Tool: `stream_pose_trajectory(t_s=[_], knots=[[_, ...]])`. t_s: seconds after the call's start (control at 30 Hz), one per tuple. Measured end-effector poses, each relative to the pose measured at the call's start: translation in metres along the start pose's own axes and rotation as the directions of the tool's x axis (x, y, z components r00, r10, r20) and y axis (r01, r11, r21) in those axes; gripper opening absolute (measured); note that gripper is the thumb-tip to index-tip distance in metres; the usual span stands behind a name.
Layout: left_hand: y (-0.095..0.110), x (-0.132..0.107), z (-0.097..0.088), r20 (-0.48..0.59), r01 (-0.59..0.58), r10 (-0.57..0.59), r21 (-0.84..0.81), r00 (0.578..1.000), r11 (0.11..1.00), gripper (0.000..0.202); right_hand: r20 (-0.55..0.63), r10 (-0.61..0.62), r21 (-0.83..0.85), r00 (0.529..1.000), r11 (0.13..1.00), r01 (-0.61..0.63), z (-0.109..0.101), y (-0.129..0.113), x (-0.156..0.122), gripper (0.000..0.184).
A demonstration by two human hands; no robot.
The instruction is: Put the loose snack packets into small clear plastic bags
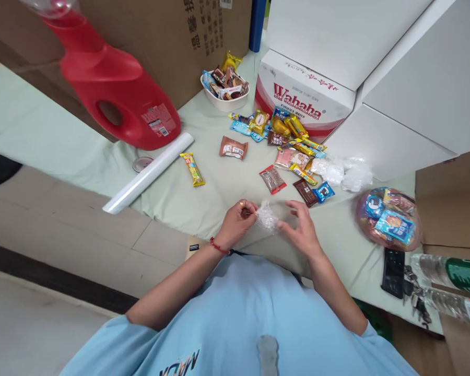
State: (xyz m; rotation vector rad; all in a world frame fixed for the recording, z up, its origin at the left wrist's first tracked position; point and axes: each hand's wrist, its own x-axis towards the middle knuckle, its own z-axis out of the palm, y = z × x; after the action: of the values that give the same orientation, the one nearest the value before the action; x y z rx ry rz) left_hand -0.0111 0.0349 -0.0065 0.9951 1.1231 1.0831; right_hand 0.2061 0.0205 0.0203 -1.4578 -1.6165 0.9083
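My left hand [238, 222] is closed in a pinch on the edge of a crumpled piece of clear, gathered plastic [266, 215] at the table's front edge. On the other side of the plastic, my right hand [302, 231] has its fingers apart. Its thumb is close to the plastic; I cannot tell whether they touch. Just beyond my hands lie a red-edged snack packet [273, 179], a dark brown packet [305, 192] and a blue packet [324, 192]. More crumpled clear plastic [342, 172] lies farther to the right.
Wrapped snacks are piled before a Wahaha box [305, 96]. A white bowl [223, 103] holds more snacks. At left are a red jug [121, 94] and a white roll [149, 173]. A film-covered snack bowl [389, 219], phone [394, 271], keys [417, 300] and bottles [431, 269] are at right.
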Motion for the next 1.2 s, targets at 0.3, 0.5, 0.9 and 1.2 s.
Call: stream_pose_trajectory(t_s=[0.3, 0.5, 0.9, 1.2], knots=[[-0.007, -0.01, 0.018, 0.001, 0.127, -0.128, -0.115, 0.992, 0.985, 0.059, -0.033, 0.308, 0.31, 0.951, 0.908, -0.283, 0.021, 0.005, 0.002, 0.028], [-0.017, -0.015, 0.033, 0.104, 0.081, -0.085, 0.036, 0.991, 0.996, 0.037, 0.007, 0.405, 0.565, 0.914, 0.753, -0.338, 0.034, -0.002, -0.001, 0.031], [-0.003, -0.019, 0.039, 0.191, -0.389, 0.342, 0.351, 0.92, 0.852, 0.029, 0.038, 0.544, 0.793, 0.838, 0.494, -0.357, 0.026, 0.011, 0.002, 0.038], [-0.014, -0.005, 0.019, 0.133, -0.081, 0.048, 0.253, 0.99, 0.964, 0.026, 0.159, 0.584, 0.781, 0.796, 0.419, -0.463, 0.013, 0.013, 0.001, 0.043]])
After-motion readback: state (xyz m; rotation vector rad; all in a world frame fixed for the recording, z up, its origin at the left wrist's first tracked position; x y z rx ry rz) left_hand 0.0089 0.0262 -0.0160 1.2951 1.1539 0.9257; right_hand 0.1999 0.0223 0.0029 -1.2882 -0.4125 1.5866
